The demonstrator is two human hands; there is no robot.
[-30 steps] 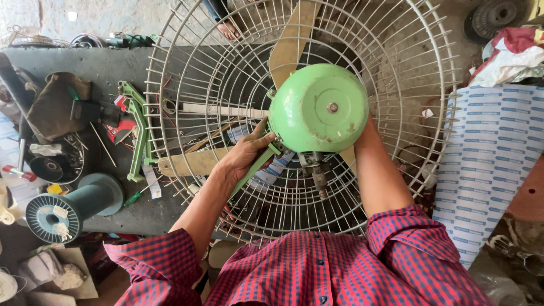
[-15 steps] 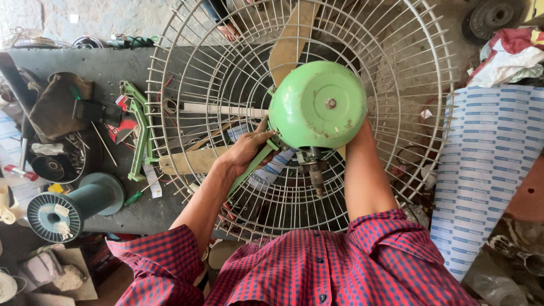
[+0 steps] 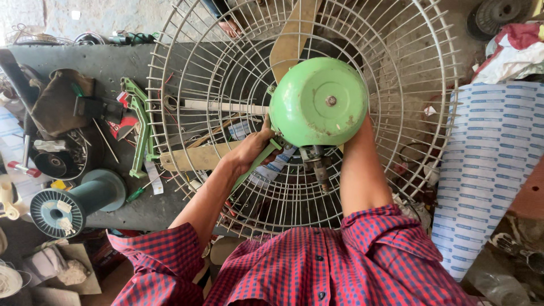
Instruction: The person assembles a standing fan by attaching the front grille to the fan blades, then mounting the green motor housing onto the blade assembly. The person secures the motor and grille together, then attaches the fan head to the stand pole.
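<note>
Round wire fan guard (image 3: 396,113), wide, springy, awkward: grip near hub. Green domed metal motor housing (image 3: 318,102), likely heavy, smooth; left hand (image 3: 254,148) clasps its lower-left edge. Right hand hidden behind it, state unclear.

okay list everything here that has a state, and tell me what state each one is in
Green motor housing: domed back faces the camera, mounted at the guard's centre.
Wire fan guard: attached, blades visible through it.
Left hand: gripping beside the housing.
Right hand: hidden behind the housing.
Wire spool: lying on its side.
</note>
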